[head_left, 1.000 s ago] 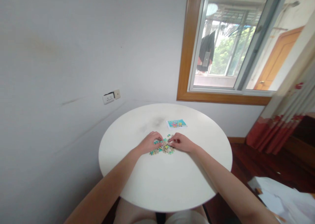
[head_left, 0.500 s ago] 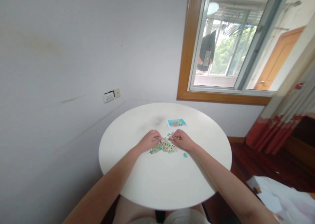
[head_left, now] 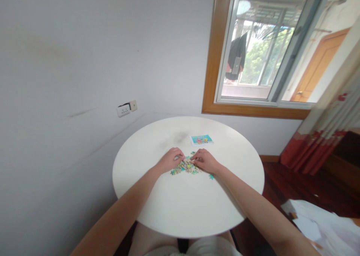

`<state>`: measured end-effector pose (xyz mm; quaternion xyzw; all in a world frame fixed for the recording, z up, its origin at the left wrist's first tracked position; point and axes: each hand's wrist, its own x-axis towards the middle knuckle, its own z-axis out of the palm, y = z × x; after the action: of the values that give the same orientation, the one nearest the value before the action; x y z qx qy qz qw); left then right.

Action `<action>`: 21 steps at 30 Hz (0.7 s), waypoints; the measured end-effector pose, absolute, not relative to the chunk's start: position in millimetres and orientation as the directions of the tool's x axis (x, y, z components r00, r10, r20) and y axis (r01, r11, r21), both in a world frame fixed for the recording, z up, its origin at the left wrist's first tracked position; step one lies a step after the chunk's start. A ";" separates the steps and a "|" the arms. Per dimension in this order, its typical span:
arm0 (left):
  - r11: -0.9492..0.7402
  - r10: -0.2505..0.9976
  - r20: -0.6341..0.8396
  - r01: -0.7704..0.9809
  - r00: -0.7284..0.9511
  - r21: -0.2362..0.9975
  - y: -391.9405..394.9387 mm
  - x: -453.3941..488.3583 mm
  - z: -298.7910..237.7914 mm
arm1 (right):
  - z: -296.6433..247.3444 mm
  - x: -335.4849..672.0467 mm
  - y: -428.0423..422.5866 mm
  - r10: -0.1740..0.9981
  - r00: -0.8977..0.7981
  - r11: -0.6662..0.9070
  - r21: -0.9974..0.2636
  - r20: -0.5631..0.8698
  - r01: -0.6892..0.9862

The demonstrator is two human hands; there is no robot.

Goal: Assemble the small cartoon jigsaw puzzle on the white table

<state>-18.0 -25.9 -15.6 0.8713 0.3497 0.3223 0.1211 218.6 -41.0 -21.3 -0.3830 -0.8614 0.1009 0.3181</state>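
Observation:
A loose pile of small jigsaw puzzle pieces [head_left: 185, 167], some teal, some yellow and many showing a pale back, lies mid-table between both hands. My left hand [head_left: 171, 159] is at the pile's left side, thumb and index finger closed in a pinch; whatever is between them is too small to make out. From the right, my right hand [head_left: 206, 160] reaches over the pile's upper edge with bent fingers drawn together, their tips down among the pieces and partly hidden. One teal puzzle piece [head_left: 211, 176] lies apart, beside my right wrist.
Beyond the hands, a picture card [head_left: 201, 140] with cartoon figures on teal lies on the round white table [head_left: 180, 207]. A wall socket [head_left: 123, 110] is at the left, a window with a wooden frame [head_left: 253, 111] at the back right. White sheets [head_left: 317, 218] lie at lower right.
My right hand has shifted slightly left, so its fingertips are now over the pile. My left hand stays nearly where it was, still pinched.

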 end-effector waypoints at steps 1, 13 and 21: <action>-0.725 0.689 0.478 0.532 0.545 0.438 -25.9 -18.1 -15.7 | -22.0 218.1 -40.8 0.720 -0.512 0.691 -0.412 0.469 0.594; -0.706 0.708 0.471 0.552 0.526 0.445 -26.4 -18.0 -14.0 | -21.3 217.4 -41.5 0.710 -0.532 0.704 -0.427 0.462 0.568; -0.696 0.718 0.459 0.557 0.524 0.453 -25.9 -18.0 -14.3 | -22.0 219.6 -36.6 0.688 -0.546 0.726 -0.474 0.479 0.498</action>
<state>-18.0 -25.9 -14.3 0.8637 0.3690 0.3195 0.1258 219.6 -36.6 -22.0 -0.3417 -0.8675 0.1426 0.3322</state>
